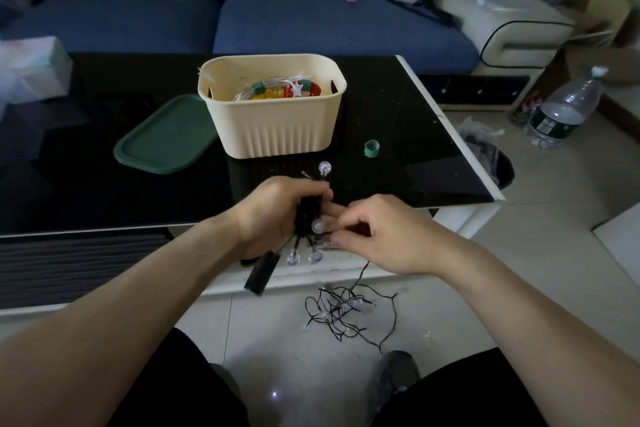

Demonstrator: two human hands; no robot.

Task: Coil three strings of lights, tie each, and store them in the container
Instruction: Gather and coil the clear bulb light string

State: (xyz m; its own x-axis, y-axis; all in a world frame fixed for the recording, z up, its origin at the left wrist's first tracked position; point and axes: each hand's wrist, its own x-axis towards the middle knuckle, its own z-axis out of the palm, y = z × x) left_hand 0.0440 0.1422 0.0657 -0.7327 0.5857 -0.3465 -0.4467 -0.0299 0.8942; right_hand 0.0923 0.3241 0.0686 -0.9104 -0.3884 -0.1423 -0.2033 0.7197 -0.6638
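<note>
My left hand (pixel 273 215) grips a bundle of black wire with clear round bulbs (pixel 309 215), part of one light string, above the table's near edge. A black battery box (pixel 260 272) dangles below that hand. My right hand (pixel 377 236) pinches the same wire just right of the bundle. The loose rest of the string (pixel 346 312) lies tangled on the floor between my knees. A cream container (pixel 277 121) stands on the black table (pixel 398 135) and holds coiled strings (pixel 277 90) with coloured ties. A green tie roll (pixel 371 148) lies to its right.
A dark green lid (pixel 162 139) lies left of the container. A tissue pack (pixel 34 69) sits far left. Behind the table is a blue sofa (pixel 311 24). A water bottle (pixel 564 107) and a bin with a bag (pixel 491 156) stand on the floor to the right.
</note>
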